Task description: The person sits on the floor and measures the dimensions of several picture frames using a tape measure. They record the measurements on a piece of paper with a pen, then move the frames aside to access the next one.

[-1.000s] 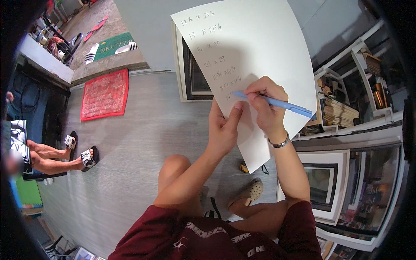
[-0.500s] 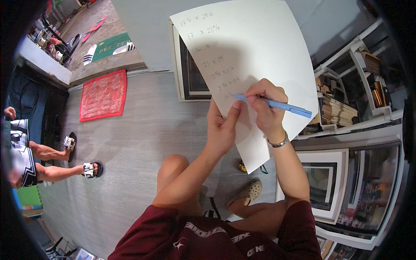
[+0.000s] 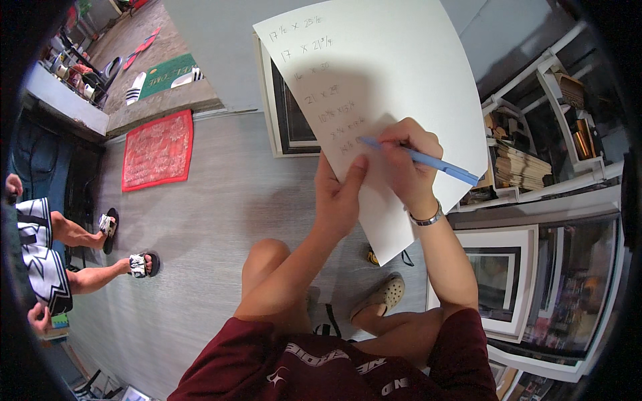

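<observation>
- Shifts paper (image 3: 428, 73) slightly leftward since earlier.
- Pinches it in left hand (image 3: 338, 194), apparently for steadiness.
- Pinches blue pen (image 3: 455, 171) in right hand (image 3: 409, 164), likely for control.

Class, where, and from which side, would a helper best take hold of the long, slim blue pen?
Probably the rear end of the long, slim blue pen, from the person's right: that straight length juts free past the right hand, which grips nearer the tip; the tip points left over the large white paper sheet.
</observation>
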Motion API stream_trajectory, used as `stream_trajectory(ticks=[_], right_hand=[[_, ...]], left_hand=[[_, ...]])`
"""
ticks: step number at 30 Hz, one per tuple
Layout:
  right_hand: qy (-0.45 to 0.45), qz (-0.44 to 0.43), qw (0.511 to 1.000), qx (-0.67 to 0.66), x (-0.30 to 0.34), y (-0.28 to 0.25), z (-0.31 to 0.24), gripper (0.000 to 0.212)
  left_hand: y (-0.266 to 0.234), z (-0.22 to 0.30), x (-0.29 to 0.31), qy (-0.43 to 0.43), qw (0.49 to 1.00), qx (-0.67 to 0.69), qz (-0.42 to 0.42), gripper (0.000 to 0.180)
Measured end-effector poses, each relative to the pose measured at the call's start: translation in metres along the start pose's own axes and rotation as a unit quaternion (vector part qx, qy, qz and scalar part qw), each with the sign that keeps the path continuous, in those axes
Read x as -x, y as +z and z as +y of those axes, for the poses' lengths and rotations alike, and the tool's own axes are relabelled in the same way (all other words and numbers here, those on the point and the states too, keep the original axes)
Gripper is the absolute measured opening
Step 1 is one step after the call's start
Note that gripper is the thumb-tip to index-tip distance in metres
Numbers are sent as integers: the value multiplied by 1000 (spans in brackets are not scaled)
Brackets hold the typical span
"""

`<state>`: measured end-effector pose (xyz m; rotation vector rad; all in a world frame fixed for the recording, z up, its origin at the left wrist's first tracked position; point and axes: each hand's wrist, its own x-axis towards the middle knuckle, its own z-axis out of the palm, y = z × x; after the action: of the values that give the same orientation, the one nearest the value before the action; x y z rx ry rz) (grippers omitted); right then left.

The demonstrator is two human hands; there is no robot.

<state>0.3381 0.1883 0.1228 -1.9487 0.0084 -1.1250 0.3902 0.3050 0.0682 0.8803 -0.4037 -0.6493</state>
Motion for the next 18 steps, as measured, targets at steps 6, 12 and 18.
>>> stream_trajectory(ticks=[6,12,18], right_hand=[[141,59,972,-178,6,-8,-4,9],[56,42,990,-120,-12,-38,-27,27],[-11,58,993,106,20,-137,-69,53]], left_hand=[[-5,-4,0,11,999,-47,9,38],[-9,0,-9,-22,1000,-9,10,41],[-12,-8,-17,-11,995,-102,12,38]])
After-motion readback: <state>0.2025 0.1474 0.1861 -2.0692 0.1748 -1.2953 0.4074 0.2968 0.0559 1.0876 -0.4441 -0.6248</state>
